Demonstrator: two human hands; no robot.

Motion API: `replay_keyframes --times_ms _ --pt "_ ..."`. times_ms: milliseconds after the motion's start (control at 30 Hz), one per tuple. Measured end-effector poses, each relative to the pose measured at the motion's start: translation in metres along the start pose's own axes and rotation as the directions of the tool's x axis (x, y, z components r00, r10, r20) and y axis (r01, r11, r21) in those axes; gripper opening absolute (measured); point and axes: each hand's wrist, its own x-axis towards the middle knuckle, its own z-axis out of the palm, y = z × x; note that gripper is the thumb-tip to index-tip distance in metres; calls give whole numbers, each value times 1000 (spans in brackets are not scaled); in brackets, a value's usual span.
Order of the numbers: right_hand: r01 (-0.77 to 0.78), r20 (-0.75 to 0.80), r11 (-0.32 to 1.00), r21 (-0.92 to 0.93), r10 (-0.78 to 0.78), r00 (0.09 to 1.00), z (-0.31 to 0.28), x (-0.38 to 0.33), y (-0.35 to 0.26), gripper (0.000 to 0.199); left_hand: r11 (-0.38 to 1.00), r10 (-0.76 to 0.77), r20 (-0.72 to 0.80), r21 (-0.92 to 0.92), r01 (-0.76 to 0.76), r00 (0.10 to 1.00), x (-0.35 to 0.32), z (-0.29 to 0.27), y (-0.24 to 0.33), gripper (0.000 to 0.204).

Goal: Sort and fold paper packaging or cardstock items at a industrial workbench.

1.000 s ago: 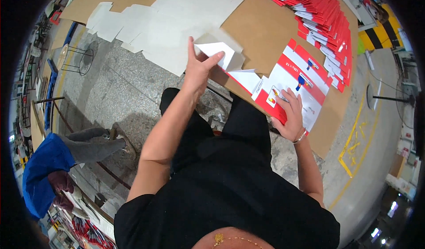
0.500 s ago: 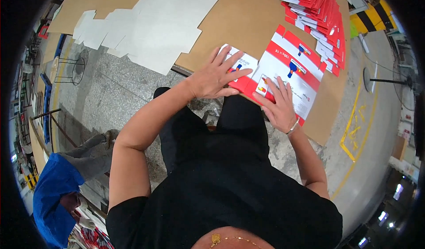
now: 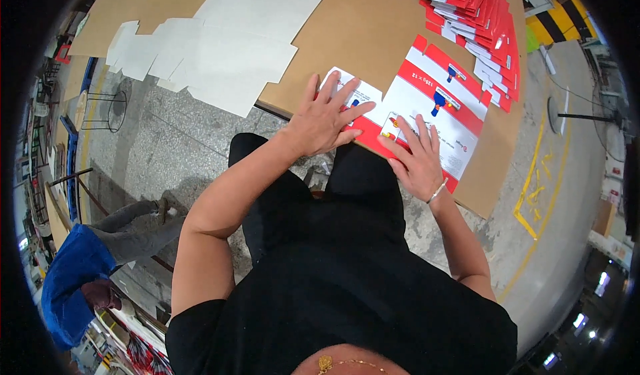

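Observation:
A flat red and white printed carton blank (image 3: 460,138) lies at the near edge of the brown board-topped table (image 3: 360,25). My left hand (image 3: 323,118) rests on its left end panel, fingers spread and palm down. On the middle of the blank, near its front edge, lies my right hand (image 3: 419,158), also with fingers apart. Both hands press on the surface and neither grips anything. Parts of the carton's print are hidden beneath my fingers.
Large white cardboard blanks (image 3: 230,45) overlap on the table's left side. A fanned pile of folded red and white cartons (image 3: 490,35) spreads along the far right. A person in blue (image 3: 77,275) is at lower left. A black-and-yellow striped surface (image 3: 563,18) shows at upper right.
My left hand has slid slightly left across the carton's end panel. The right hand has hardly moved. The person in blue has shifted a little left.

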Motion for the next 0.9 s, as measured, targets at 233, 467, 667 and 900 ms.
replay_keyframes --times_ms 233,467,667,900 --pt "-12 2 1000 0 12 1000 -2 -1 1 50 998 -34 20 -53 35 999 5 -9 9 55" --pt "-43 -18 999 6 43 999 2 5 -4 49 972 -154 44 184 143 987 27 -1 31 54" --pt "-40 33 999 34 38 999 -2 2 -6 48 966 -212 -8 151 211 977 24 -7 43 54" --pt "-53 -3 997 64 53 999 1 9 -11 48 921 -366 -13 137 364 931 43 -3 44 57"
